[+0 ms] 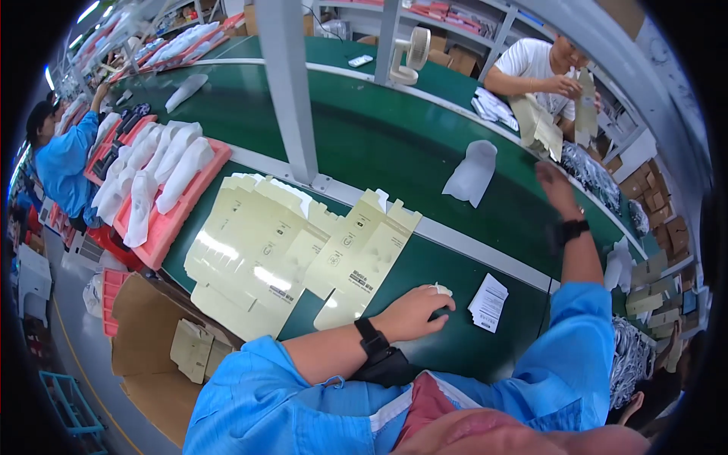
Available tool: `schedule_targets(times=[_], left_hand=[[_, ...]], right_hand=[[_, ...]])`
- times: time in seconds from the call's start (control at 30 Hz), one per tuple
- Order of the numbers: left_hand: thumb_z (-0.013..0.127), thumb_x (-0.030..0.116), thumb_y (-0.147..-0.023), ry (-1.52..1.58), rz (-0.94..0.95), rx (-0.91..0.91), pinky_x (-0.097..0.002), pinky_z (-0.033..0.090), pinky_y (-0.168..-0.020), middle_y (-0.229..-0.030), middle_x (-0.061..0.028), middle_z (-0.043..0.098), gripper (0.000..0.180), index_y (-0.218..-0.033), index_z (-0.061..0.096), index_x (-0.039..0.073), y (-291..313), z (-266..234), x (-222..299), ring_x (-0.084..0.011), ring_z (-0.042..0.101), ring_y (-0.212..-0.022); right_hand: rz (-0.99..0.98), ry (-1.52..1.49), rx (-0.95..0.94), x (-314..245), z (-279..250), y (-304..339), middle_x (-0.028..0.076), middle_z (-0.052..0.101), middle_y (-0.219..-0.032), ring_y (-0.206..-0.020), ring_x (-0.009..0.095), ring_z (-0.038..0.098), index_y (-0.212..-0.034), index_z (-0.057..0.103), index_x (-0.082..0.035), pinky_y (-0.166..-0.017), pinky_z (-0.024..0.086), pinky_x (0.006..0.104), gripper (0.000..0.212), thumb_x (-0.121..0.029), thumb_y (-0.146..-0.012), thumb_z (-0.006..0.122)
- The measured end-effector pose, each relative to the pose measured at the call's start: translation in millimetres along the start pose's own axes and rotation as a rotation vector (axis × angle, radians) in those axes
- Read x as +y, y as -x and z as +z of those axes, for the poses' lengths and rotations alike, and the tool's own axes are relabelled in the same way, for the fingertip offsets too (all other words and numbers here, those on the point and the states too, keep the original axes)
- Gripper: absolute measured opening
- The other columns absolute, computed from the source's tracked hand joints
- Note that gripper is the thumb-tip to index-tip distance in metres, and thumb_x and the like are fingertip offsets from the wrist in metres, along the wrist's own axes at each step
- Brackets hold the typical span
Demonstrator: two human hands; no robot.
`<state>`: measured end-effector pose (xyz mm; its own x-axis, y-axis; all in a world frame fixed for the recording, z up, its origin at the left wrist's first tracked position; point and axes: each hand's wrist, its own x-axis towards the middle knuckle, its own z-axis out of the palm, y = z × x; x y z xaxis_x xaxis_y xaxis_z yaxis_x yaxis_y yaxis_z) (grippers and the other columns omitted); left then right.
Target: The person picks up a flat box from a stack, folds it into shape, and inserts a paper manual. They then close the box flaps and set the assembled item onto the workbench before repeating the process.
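My left hand (413, 312) hovers over the green table with its fingers curled. A small whitish thing (441, 290) shows at its fingertips, too little of it to name. To its left lie overlapping stacks of flat, pale yellow-green carton blanks (262, 254). To its right rests a small stack of printed white leaflets (489, 303). My right hand (557, 188) is stretched forward over the green conveyor belt (364, 121), smeared by motion, so its fingers cannot be read. Left of it on the belt lies an item in white translucent wrapping (472, 173).
Red trays (216, 163) of white-wrapped items stand at the left. A grey metal post (284, 91) rises between table and belt. An open cardboard box (144, 364) is at lower left. Across the belt, a co-worker (535, 72) handles folded cartons; another person (64, 163) works at far left.
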<state>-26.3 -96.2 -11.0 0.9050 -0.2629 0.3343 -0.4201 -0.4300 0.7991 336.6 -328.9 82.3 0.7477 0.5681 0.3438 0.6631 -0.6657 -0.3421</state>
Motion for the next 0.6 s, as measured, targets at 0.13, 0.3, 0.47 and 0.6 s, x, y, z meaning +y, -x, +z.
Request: schedule_targets(times=[0.13, 0.3, 0.47, 0.6], left_hand=[[0.058, 0.015, -0.079, 0.062, 0.023, 0.035, -0.0365, 0.045, -0.078, -0.089, -0.0112, 0.059, 0.019, -0.096, 0.059, 0.006, -6.0, 2.9, -2.3, -0.0279, 0.056, -0.083], [0.059, 0.013, -0.075, 0.168, -0.035, 0.11, -0.0375, 0.047, -0.067, -0.082, -0.0153, 0.06, 0.017, -0.089, 0.059, 0.003, -12.6, -5.9, -19.6, -0.0303, 0.058, -0.076], [0.06, 0.014, -0.074, 0.067, 0.002, 0.086, -0.0369, 0.047, -0.069, -0.082, -0.0146, 0.06, 0.019, -0.089, 0.06, 0.003, -16.7, -1.7, -14.6, -0.0294, 0.059, -0.078], [0.061, 0.013, -0.073, 0.027, -0.005, 0.014, -0.0367, 0.047, -0.069, -0.083, -0.0138, 0.06, 0.019, -0.089, 0.061, 0.003, -14.4, 1.9, -13.4, -0.0281, 0.059, -0.077]], right_hand=[[-0.311, -0.199, 0.023, -189.9, -29.6, 93.3, 0.012, 0.061, -0.099, -0.091, 0.025, 0.059, -0.102, 0.059, -0.002, -0.082, 0.046, 0.0332, 0.019, -0.009, -0.085, 0.055], [-0.739, -0.777, -0.908, -313.4, 9.6, 220.9, 0.02, 0.051, -0.125, -0.113, 0.033, 0.05, -0.122, 0.052, -0.001, -0.093, 0.04, 0.0392, 0.041, -0.026, -0.089, 0.056], [-0.706, -1.092, -1.493, -347.0, 74.0, 291.1, 0.018, 0.016, -0.148, -0.135, 0.03, 0.021, -0.143, 0.02, -0.005, -0.109, 0.019, 0.0383, 0.065, -0.026, -0.091, 0.053], [-0.667, -1.145, -1.631, -338.2, 86.2, 288.0, 0.016, 0.013, -0.15, -0.136, 0.029, 0.019, -0.145, 0.014, -0.006, -0.11, 0.018, 0.0375, 0.068, -0.023, -0.092, 0.053]])
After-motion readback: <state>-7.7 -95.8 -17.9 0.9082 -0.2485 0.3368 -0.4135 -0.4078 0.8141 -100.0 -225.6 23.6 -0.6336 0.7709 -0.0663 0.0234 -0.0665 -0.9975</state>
